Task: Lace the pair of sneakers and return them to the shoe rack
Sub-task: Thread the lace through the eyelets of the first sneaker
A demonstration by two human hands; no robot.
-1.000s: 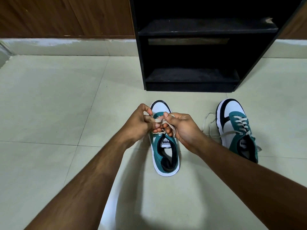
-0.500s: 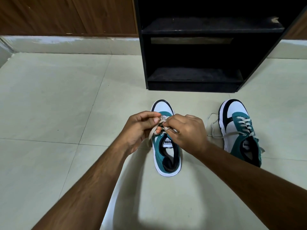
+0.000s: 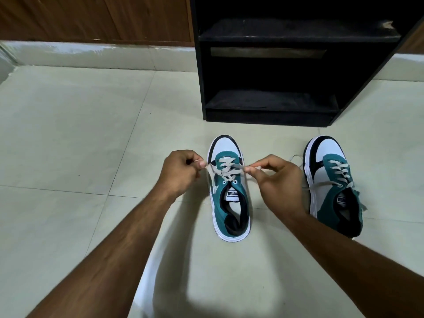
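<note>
Half a second ago we had both hands bunched together over the tongue of the near sneaker (image 3: pixel 229 193); now they have drawn apart to either side of it. Our left hand (image 3: pixel 181 172) pinches one end of the lace (image 3: pixel 226 169) between thumb and curled fingers just off the shoe's left edge, and our right hand (image 3: pixel 278 180) pinches the other end just off its right edge, so the lace runs taut across the upper eyelets. The sneaker itself has not shifted: it stands upright on the tiled floor (image 3: pixel 68 145), toe toward the black shoe rack (image 3: pixel 270 104), a little short of the rack's front edge.

The second sneaker (image 3: pixel 332 187) sits to the right, laced, with loose ends trailing onto the floor on its left side, partly behind our right hand. Between the toes and the rack's bottom shelf lies a bare strip of floor. To the left the tiles run open as far as the pale skirting (image 3: pixel 91 53) under the wooden wall
</note>
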